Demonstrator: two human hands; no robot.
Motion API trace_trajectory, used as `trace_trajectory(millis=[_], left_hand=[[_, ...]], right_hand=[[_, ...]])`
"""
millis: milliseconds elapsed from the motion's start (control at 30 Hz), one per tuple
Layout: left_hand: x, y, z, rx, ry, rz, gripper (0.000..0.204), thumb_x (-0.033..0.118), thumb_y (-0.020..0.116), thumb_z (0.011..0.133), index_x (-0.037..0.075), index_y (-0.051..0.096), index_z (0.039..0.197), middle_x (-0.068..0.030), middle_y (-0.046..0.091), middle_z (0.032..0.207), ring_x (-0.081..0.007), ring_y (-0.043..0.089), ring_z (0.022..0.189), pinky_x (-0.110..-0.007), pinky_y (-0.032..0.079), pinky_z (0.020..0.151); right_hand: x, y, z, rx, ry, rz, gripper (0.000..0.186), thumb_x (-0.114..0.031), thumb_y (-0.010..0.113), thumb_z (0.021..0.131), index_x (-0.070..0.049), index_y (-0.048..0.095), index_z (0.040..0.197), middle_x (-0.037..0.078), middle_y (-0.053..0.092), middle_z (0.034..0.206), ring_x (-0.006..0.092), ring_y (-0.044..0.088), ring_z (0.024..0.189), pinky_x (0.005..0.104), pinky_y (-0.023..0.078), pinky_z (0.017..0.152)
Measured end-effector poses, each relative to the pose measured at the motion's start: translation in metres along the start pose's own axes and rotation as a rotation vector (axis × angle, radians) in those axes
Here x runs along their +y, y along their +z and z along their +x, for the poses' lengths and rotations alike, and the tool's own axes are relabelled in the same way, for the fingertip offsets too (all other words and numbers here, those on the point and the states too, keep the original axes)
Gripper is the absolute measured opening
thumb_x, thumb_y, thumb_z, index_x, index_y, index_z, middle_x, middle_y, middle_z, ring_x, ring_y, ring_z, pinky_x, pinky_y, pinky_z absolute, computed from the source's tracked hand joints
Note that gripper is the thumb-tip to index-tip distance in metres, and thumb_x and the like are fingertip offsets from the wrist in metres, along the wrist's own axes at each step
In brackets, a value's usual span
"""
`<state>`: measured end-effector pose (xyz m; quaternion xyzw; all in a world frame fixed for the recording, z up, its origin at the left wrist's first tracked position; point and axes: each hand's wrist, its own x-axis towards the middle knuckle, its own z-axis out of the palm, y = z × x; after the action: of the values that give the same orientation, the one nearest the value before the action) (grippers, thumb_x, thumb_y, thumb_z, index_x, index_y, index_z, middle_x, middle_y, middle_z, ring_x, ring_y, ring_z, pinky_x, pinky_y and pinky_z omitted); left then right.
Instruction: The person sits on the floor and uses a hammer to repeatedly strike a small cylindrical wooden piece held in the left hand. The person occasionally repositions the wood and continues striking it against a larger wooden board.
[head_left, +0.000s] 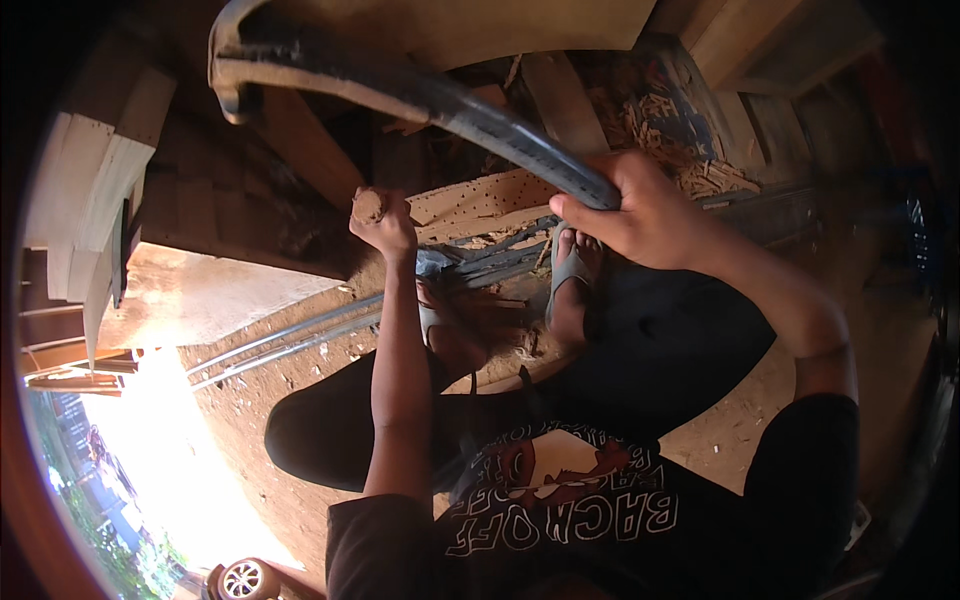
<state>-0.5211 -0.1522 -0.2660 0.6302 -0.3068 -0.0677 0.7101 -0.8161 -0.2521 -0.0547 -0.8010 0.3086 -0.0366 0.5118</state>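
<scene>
My right hand (640,205) is closed around the dark grip of a hammer (440,95), raised high and close to the camera. Its head points to the upper left. My left hand (385,225) makes a fist round an upright wooden tool handle (369,207); its round, worn butt faces up, and the lower end is hidden beneath the fist. Just right of that fist lies a wooden plank (480,200), its face dotted with small dark marks. The hammer head is well above and to the left of the wooden handle, apart from it.
Wood chips (660,125) lie beyond the plank at the right. My sandalled feet (570,275) are close to the plank. Long thin rods (290,335) run across the dirt floor. Stacked boards (85,200) stand at the left, and a wheel (243,580) shows at the lower left.
</scene>
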Motion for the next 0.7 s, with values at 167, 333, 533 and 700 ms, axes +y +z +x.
trace_trajectory(millis=[167,333,533,700], left_hand=[[0.006,0.006,0.003,-0.008,0.098,-0.053,0.012,0.005,0.058,0.078,0.004,0.06,0.066,-0.0005,0.058,0.055,-0.0096,0.054,0.051,-0.026,0.044,0.049],[0.002,0.011,-0.001,0.035,0.053,-0.206,0.012,-0.003,0.058,0.079,0.005,0.053,0.071,0.0017,0.049,0.058,-0.0053,0.042,0.048,-0.023,0.031,0.042],[-0.012,0.002,0.003,-0.007,0.074,-0.015,0.017,0.012,0.063,0.082,0.003,0.055,0.069,-0.0013,0.054,0.059,-0.0137,0.053,0.052,-0.031,0.043,0.05],[-0.008,0.009,0.01,0.039,0.414,0.004,0.029,0.025,0.061,0.087,0.003,0.055,0.068,-0.0008,0.048,0.054,-0.0122,0.048,0.049,-0.032,0.041,0.048]], right_hand=[[0.007,0.01,0.015,-0.039,-0.007,-0.289,0.023,-0.017,0.066,0.09,0.005,0.067,0.088,0.019,0.067,0.07,0.0254,0.071,0.066,0.04,0.055,0.06],[-0.01,0.004,0.009,0.017,0.049,0.051,0.026,-0.021,0.066,0.091,0.005,0.066,0.091,0.021,0.067,0.07,0.032,0.071,0.066,0.0427,0.055,0.063],[-0.007,0.011,0.007,0.035,-0.01,-0.087,0.026,-0.021,0.066,0.09,0.005,0.067,0.095,0.021,0.067,0.069,0.0333,0.07,0.065,0.0423,0.056,0.064],[0.018,0.015,0.021,-0.168,0.009,-0.245,0.019,-0.013,0.063,0.084,0.005,0.068,0.089,0.024,0.066,0.068,0.0327,0.071,0.064,0.0425,0.058,0.063]])
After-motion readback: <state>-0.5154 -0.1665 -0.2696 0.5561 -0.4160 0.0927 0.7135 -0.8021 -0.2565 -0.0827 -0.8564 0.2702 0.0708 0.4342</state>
